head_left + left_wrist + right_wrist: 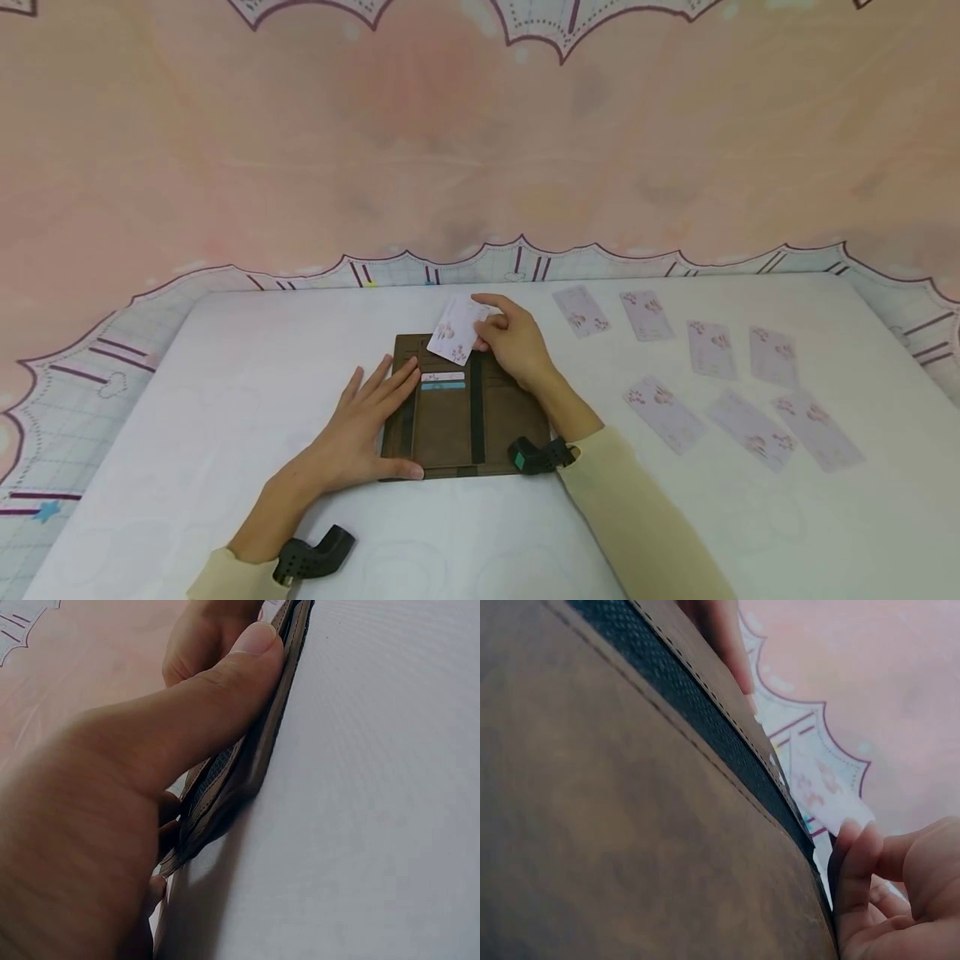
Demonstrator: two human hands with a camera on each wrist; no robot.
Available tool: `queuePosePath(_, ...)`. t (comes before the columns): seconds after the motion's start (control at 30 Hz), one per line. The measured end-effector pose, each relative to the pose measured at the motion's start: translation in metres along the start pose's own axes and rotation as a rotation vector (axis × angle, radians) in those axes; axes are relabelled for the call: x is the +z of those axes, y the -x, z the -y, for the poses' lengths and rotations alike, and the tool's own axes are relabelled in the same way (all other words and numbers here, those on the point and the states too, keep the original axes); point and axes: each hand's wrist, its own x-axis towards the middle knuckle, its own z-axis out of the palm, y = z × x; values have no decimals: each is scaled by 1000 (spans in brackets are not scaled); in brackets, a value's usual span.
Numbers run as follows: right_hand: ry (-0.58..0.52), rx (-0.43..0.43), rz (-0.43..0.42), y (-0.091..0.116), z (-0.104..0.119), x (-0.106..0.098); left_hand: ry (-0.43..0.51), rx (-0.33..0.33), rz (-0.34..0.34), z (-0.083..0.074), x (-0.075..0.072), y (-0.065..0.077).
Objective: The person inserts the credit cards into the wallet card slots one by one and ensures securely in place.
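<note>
Right hand (517,346) pinching a white card (454,332) between thumb and fingertips, the other fingers folded in. Card thin, stiff, square-edged, printed with small pinkish motifs; held tilted over the upper edge of an opened wallet (448,429). Whether its lower corner touches the leather is hard to judge from this angle.

Left hand (371,425) spread loose, grasping nothing — fingers straight along the wallet's left side, thumb resting at its near edge.

Wallet: flat brown rectangle lying on the table, faintly mottled like brushed hide, with stitched seams along its panels. Down the middle runs a dark strip (477,417), its surface finely textured in the right wrist view. Edges layered, several thin plies seen side-on from the left wrist. In the slots of the left panel, a white card edge (442,377) shows just above a blue band (443,386).

To the right, well apart from the wallet, seven loose cards (712,350) lie flat — four in a far row, three nearer, set at differing slants. Tabletop (225,400) smooth, whitish. Behind it, a peach-toned backdrop (420,200) with scalloped, dark-outlined borders.
</note>
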Motion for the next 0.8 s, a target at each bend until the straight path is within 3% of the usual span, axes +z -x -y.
queuePosePath(0.33, 164, -37, 1, 0, -5, 2, -9, -1, 0, 1, 1, 0)
queuePosePath(0.8, 280, -95, 54, 3, -7, 3, -14, -32, 5, 1, 4, 0)
